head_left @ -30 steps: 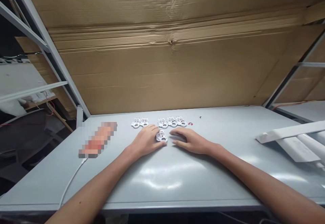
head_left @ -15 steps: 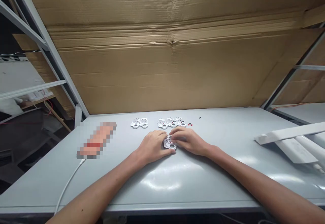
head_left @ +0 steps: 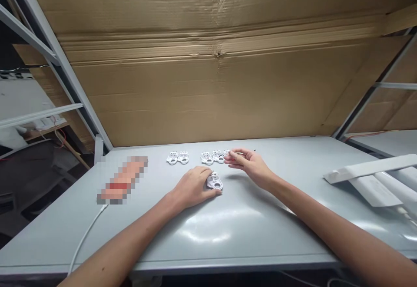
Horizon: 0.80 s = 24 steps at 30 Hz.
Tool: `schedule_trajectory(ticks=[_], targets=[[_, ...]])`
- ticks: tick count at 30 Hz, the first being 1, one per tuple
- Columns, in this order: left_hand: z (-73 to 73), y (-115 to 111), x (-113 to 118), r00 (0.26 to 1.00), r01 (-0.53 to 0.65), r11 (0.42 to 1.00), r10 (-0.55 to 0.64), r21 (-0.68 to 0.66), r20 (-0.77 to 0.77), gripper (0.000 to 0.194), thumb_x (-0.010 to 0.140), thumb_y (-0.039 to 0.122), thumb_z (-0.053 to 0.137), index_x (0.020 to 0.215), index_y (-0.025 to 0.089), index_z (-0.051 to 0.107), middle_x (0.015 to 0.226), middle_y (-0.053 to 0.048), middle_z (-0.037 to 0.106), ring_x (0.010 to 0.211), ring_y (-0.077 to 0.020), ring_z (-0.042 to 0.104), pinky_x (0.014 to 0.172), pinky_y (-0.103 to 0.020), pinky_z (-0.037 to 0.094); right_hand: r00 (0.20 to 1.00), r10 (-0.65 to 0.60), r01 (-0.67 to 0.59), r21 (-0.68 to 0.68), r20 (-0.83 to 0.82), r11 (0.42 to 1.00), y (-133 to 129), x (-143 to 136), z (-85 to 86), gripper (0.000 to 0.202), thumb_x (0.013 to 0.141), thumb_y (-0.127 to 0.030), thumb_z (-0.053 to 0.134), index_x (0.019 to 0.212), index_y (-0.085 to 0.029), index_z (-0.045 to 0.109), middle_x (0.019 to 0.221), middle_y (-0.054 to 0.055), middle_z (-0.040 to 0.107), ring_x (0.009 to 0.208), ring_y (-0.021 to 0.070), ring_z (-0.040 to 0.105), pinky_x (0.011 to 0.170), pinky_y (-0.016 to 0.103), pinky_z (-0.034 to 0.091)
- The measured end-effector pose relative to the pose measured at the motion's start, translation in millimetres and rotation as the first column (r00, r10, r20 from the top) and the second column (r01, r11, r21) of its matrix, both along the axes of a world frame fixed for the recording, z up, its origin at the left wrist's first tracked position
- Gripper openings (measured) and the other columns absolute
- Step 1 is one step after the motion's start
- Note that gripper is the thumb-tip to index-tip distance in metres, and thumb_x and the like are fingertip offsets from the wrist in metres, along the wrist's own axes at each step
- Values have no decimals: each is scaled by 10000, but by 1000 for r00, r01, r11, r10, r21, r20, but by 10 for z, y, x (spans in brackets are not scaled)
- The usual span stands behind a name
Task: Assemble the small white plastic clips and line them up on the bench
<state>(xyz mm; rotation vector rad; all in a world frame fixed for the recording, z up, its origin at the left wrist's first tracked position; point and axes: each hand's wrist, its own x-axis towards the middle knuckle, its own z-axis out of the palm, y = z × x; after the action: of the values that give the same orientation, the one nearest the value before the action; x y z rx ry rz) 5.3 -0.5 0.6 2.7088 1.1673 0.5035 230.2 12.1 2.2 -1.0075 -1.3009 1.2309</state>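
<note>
We are steadying one white part (head_left: 212, 180) on the counter (head_left: 195, 245) with the left hand (head_left: 193, 188), and, as we are judging it, doing this well is depending on a light, even hold: we are wanting the fingers bearing on the far side and the thumb on the near side, so that the part is lying flat and not skidding on the glossy surface. We are also wanting its right side, toward the right hand (head_left: 252, 167), free of fingers. The right hand is hovering by the right end of three similar parts (head_left: 205, 155) beyond the white part, partly hiding the last one, so a careful fingertip touch is mattering there; a clumsy brush could be nudging that row out of line. As for pose, the left hand is curving around the left edge of the white part, holding it in a fairly narrow cup. The right hand is holding its thumb and fingertips close together, farther out than the left hand; we are not managing to tell whether anything small is sitting between those tips. The left forearm (head_left: 137, 235) and the right forearm (head_left: 319, 217) are slanting inward from the near edge, the right one reaching farther. A pair of matching parts (head_left: 183, 154) is lying beyond the left hand, and a small dark piece (head_left: 255, 150) is lying just beyond the right hand.
</note>
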Motion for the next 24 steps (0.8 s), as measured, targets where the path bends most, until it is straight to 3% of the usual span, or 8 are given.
schedule_trajectory(ticks=[4,8,13,19,24], targets=[[-2,-3,-9,1000,14,1000,-14,3,-4,303,842,442,696,1021,218,600,1193,-100,653,1100,-289,602,908,-391,484,976,-92,36,-265,-200,964,69,87,-56,123,830,-258,707,941,-217,673,1065,92,741,1110,238,675,1056,394,515],[10,-14,-11,1000,-1,1000,1,-9,-12,299,845,425,696,1014,196,604,1180,-112,651,1109,-300,596,918,-396,479,953,-72,-45,-373,-294,927,114,143,-81,65,841,-187,641,902,-193,665,1079,122,730,1185,254,635,1070,373,494],[30,-25,-13,1000,1,1000,-2,-17,-19,289,856,408,691,1017,185,601,1162,-119,649,1098,-300,596,907,-393,479,919,-36,-131,-391,-392,911,65,126,21,160,900,-156,516,957,-132,663,1132,167,717,1155,224,655,1065,310,487],[36,-26,-18,999,7,1000,-8,-7,-33,274,867,397,680,1033,197,592,1174,-106,644,1089,-288,598,900,-390,484,911,11,-175,-363,-412,915,-13,113,124,323,805,10,542,1059,-154,656,1127,111,734,1157,184,653,1043,279,505],[26,-23,-24,1000,13,1000,-12,8,-24,277,866,403,673,1040,202,595,1183,-104,642,1106,-293,595,914,-395,483,924,56,-194,-339,-379,921,-39,141,142,333,803,4,607,1102,-135,651,1207,132,704,1181,213,638,1044,273,510]])
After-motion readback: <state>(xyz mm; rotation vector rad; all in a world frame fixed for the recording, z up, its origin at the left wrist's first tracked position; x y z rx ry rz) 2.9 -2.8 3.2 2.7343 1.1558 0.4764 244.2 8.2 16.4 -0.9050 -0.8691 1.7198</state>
